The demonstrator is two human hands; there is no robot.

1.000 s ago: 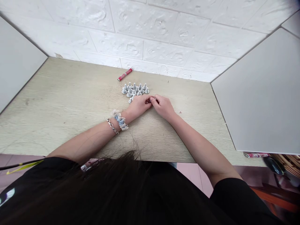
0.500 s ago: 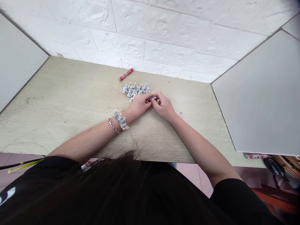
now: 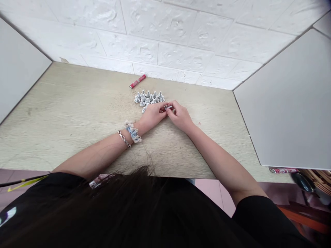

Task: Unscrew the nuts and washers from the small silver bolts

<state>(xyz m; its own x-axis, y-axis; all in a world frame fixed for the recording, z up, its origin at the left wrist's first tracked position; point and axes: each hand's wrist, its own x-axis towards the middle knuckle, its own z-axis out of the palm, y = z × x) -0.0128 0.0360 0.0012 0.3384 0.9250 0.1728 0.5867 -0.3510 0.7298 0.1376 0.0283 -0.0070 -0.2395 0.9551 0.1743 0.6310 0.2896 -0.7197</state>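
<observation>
A silver bolt (image 3: 169, 107) lies between my two hands, just right of a cluster of bolts. Its head end is pinched in the fingers of my left hand (image 3: 154, 113), which partly hide it. Thumb and fingers of my right hand (image 3: 180, 116) close around the shank side. Behind and left of my left hand, several silver bolts with washers (image 3: 147, 101) stand upright on their heads, close together on the wooden table (image 3: 77, 103). My left hand covers part of the nearest ones.
A red and silver tube (image 3: 138, 81) lies behind the bolts, near the white brick-patterned wall (image 3: 144, 51). White panels border the table at the left (image 3: 20, 65) and right (image 3: 289, 103). Another red tube (image 3: 283, 170) sits at the right front edge.
Both hands stay at the same spot with the bolt between them; the fingers shift only slightly. The whole view moves a few pixels.
</observation>
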